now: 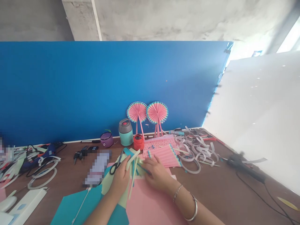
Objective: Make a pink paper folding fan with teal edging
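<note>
Pale-green strip (133, 158) sits pinched in left hand (122, 175); right hand (156, 173) hides its own grip.

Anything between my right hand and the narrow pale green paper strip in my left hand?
Between your right hand and the held strip in your left hand, a longer loose pale green paper strip and narrow teal paper strips lie in the gap. Nothing bulky shows there.

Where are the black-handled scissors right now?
Head view, left of centre: the black-handled scissors lie just left of the person's left hand, nearer the camera than the turquoise flask with the grey lid.
</note>
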Action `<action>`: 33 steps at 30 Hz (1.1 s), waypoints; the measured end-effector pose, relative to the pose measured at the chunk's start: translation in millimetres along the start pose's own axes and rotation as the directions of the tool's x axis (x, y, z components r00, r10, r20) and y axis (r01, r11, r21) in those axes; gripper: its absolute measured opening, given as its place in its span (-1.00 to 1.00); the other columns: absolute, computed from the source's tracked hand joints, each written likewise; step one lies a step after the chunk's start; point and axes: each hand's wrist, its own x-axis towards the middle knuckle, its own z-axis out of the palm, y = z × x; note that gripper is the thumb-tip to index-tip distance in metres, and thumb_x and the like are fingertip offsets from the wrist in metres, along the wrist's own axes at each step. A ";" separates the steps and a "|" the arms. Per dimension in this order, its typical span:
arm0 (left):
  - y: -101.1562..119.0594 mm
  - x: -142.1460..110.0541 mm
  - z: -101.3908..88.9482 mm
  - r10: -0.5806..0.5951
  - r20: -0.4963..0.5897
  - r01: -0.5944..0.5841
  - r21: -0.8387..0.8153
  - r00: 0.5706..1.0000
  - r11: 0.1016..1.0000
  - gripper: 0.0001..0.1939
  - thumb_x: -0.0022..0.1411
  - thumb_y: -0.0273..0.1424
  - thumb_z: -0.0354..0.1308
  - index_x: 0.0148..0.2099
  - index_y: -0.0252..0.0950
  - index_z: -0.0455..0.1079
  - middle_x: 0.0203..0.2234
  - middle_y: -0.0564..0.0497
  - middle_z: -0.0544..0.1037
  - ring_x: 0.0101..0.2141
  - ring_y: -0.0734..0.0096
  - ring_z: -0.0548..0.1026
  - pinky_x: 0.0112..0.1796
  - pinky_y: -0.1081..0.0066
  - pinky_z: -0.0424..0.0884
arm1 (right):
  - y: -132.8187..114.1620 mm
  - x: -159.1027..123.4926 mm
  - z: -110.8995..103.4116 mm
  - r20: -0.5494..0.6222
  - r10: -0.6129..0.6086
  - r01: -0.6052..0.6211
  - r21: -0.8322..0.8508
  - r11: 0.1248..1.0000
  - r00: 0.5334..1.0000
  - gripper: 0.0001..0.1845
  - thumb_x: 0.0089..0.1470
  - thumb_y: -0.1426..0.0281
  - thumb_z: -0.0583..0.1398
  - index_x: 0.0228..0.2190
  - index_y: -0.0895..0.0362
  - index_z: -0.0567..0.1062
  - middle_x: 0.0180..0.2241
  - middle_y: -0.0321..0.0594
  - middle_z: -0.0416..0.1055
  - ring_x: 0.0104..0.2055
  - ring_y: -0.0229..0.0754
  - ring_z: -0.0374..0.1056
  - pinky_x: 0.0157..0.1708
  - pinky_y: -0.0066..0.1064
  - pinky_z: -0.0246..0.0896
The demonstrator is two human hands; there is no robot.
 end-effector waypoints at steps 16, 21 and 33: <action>12.7 1.0 3.3 0.053 0.142 -0.063 0.066 0.988 0.996 -0.49 0.32 -0.27 -0.16 0.27 -0.25 0.11 0.22 -0.07 0.21 0.21 0.23 0.15 0.18 0.15 0.12 | 68.4 -3.7 -29.7 -0.469 0.653 -0.803 -0.309 0.509 0.595 -0.65 0.16 0.43 -0.03 -0.07 0.30 0.35 -0.11 0.12 0.40 0.09 0.12 0.17 0.11 0.10 -0.25; 10.1 3.9 3.1 0.005 0.009 -0.005 -0.006 1.000 1.000 -0.53 0.30 -0.33 -0.16 0.21 -0.26 0.20 0.14 -0.10 0.33 0.16 0.20 0.25 0.13 0.19 0.21 | 73.2 -5.7 -37.4 -0.414 0.730 -0.836 -0.337 0.433 0.544 -0.66 0.09 0.58 -0.05 -0.14 0.25 0.39 -0.14 0.10 0.37 -0.02 0.07 0.24 0.02 0.05 -0.13; 22.3 1.9 -8.2 0.052 -0.137 -0.019 0.235 0.989 0.972 -0.76 0.19 -0.41 -0.06 -0.21 -0.21 0.43 -0.30 -0.05 0.48 -0.30 0.23 0.48 -0.32 0.28 0.39 | 83.0 -7.3 -49.6 -0.587 0.683 -0.820 0.054 0.569 0.435 -0.59 0.10 0.49 -0.07 -0.10 0.18 0.45 -0.10 0.05 0.33 -0.04 0.04 0.27 -0.12 -0.18 0.05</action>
